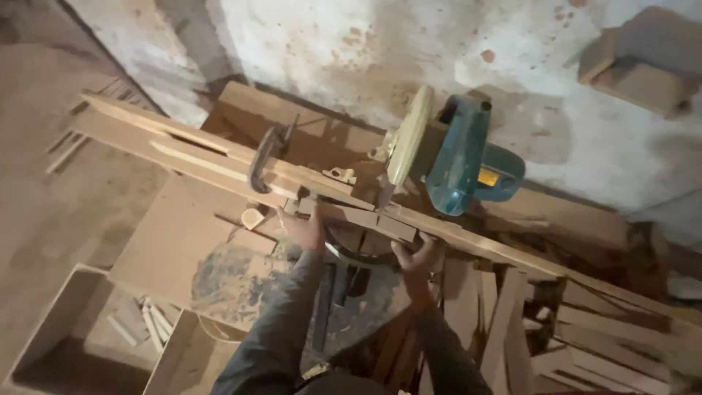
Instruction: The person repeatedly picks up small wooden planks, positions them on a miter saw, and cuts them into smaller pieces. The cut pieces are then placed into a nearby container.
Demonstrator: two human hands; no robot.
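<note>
Stained wall (351, 51) behind, cluttered sawdusty bench below, and a short wood strip (365, 217) runs left to right on the saw table under the raised blade (409, 135), left hand (303, 228) and right hand (415, 256) clamped on its ends, scrap piles (556, 329) crowding the right.

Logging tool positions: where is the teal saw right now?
In the head view the teal saw sits upper centre-right against the stained wall, just behind the wooden strip both hands hold.

Saw (457, 157) behind plank (365, 217), clamp (265, 157) left.
</note>
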